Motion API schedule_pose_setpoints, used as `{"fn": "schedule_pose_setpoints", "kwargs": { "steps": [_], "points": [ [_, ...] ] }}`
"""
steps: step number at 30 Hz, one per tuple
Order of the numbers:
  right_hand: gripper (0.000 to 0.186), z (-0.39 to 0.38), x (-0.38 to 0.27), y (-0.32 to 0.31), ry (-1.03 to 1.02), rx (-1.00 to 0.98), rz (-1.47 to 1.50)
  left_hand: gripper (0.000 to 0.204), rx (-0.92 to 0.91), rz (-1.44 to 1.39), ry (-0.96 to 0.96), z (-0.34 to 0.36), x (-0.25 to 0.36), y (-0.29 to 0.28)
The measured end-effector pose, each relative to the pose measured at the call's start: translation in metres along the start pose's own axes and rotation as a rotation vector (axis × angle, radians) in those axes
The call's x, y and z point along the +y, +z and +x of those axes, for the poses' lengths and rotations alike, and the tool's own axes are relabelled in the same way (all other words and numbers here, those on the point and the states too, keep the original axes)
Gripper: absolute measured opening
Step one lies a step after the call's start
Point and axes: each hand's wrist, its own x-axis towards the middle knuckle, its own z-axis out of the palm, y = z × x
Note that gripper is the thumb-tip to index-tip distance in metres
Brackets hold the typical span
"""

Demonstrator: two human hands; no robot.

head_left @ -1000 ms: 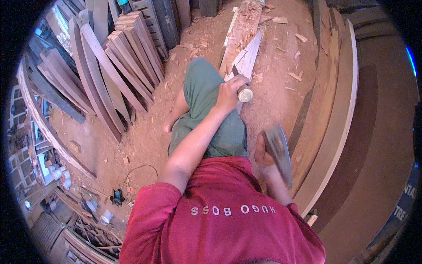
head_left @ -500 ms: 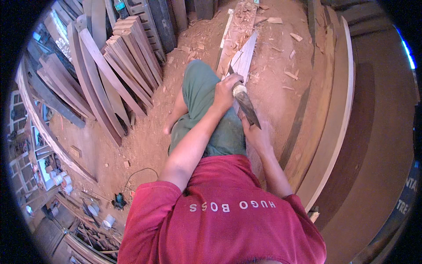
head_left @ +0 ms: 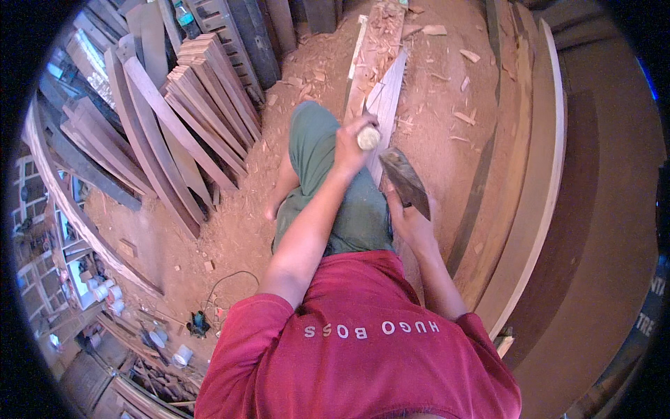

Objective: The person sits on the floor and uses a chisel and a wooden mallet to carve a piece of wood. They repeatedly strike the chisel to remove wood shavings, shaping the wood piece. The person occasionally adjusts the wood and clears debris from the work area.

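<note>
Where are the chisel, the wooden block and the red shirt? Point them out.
chisel (head_left: 368, 138): head view, on the handle's pale round end.
wooden block (head_left: 405, 174): head view, on its broad brown face.
red shirt (head_left: 356, 356): head view, on the front.

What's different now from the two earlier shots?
The right hand swung the dark striking tool forward and left to the chisel handle's end; now it sits slightly back and right, apart from it. Nothing was taken up or released. Unchanged: the left hand grips the chisel over the pale board.
</note>
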Motion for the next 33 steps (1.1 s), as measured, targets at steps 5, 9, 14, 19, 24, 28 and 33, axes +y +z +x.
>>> {"fn": "schedule_pose_setpoints", "kwargs": {
  "steps": [5,9,14,19,24,28,33],
  "points": [
    [0.026,-0.015,0.013,-0.025,0.009,0.053,-0.056,0.018,-0.127,-0.013,-0.173,0.052,-0.011,-0.001],
    [0.029,-0.023,0.036,-0.032,0.201,0.073,0.041,0.016,-0.166,0.016,-0.272,0.114,-0.028,-0.003],
    [0.030,-0.041,0.058,-0.030,0.216,0.136,0.029,0.011,-0.230,-0.280,-0.450,0.147,-0.037,-0.017],
    [0.033,-0.057,0.073,-0.034,0.349,0.077,0.061,0.013,-0.205,-0.147,-0.496,0.148,-0.015,-0.008],
    [0.034,-0.061,0.088,-0.034,0.315,0.068,0.047,0.023,-0.309,0.149,-0.122,0.094,0.003,0.005],
    [0.031,-0.061,0.095,-0.034,0.286,0.073,0.053,0.018,-0.102,-0.036,-0.228,0.047,0.009,-0.014],
    [0.031,-0.053,0.095,-0.036,0.298,0.069,0.085,0.011,-0.392,0.125,0.016,0.025,0.031,-0.017]
  ]
}}
